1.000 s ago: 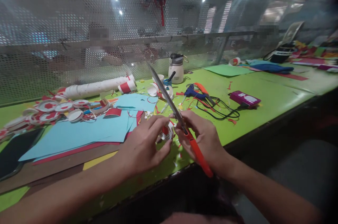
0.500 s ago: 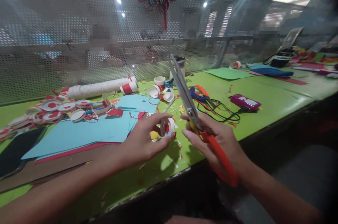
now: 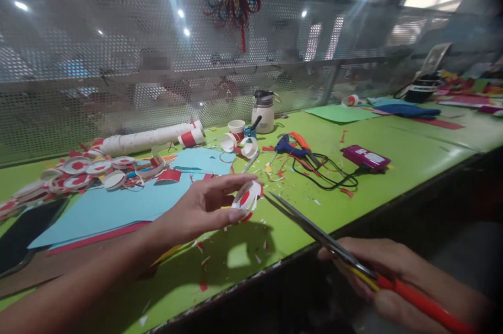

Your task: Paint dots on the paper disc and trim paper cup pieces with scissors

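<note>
My left hand (image 3: 202,209) pinches a small white paper ring with red patches (image 3: 245,196) between thumb and fingers, a little above the green table (image 3: 393,163). My right hand (image 3: 393,276) sits low at the table's front edge, gripping scissors (image 3: 334,247) with red-orange handles. Their long blades are together and point up-left toward the ring, the tip just short of it. Paper scraps lie under the ring.
Blue and red paper sheets (image 3: 113,205) lie at left, beside several red-and-white paper rings (image 3: 78,171) and a stack of paper cups (image 3: 149,135). A glue gun (image 3: 293,144), black cable, purple device (image 3: 365,158) and white bottle (image 3: 263,111) stand farther back. Perforated metal screen behind.
My right hand has dropped with the scissors from upright beside the ring to low at the table's edge, blades now pointing up-left. My left hand has lifted the ring slightly.
</note>
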The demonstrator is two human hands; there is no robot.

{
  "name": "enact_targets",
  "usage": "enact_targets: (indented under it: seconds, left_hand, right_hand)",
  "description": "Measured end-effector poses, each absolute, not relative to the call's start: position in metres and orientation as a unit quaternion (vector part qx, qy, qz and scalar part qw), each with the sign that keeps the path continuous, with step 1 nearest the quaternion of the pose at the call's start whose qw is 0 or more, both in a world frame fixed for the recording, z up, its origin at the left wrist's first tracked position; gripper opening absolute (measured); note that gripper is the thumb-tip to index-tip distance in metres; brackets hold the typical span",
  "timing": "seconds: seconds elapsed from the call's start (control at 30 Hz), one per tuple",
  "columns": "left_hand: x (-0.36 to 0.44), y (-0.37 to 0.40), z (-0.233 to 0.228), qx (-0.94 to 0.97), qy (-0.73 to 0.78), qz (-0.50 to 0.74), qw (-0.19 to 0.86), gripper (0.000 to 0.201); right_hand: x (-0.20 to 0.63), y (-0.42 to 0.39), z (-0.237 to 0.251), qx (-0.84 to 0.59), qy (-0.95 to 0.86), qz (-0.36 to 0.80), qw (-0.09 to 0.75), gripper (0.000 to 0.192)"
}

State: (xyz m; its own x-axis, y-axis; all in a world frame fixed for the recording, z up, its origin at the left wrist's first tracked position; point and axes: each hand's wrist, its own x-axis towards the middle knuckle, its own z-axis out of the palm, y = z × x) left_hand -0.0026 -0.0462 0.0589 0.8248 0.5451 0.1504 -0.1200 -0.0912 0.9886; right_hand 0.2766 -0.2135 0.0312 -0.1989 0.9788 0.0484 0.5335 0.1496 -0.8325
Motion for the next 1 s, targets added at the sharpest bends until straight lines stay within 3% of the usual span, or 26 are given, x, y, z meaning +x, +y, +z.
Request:
enact_targets:
  seconds: [0.13, 0.5, 0.67, 1.0]
  left_hand:
    - [-0.003, -0.047, 0.060, 0.691, 0.134, 0.234, 0.671, 0.045]
    - [-0.002, -0.047, 0.061, 0.703, 0.126, 0.239, 0.658, 0.043]
    - [-0.001, -0.046, 0.062, 0.704, 0.127, 0.234, 0.658, 0.044]
    - [-0.005, -0.044, 0.063, 0.723, 0.146, 0.224, 0.637, 0.045]
  right_hand:
    - [0.274, -0.203, 0.032, -0.469, -0.704, 0.445, 0.294, 0.050]
    - [0.262, -0.200, 0.040, -0.442, -0.700, 0.464, 0.315, 0.048]
    - [0.257, -0.206, 0.046, -0.492, -0.681, 0.423, 0.340, 0.051]
    - [0.265, -0.207, 0.039, -0.524, -0.717, 0.356, 0.291, 0.038]
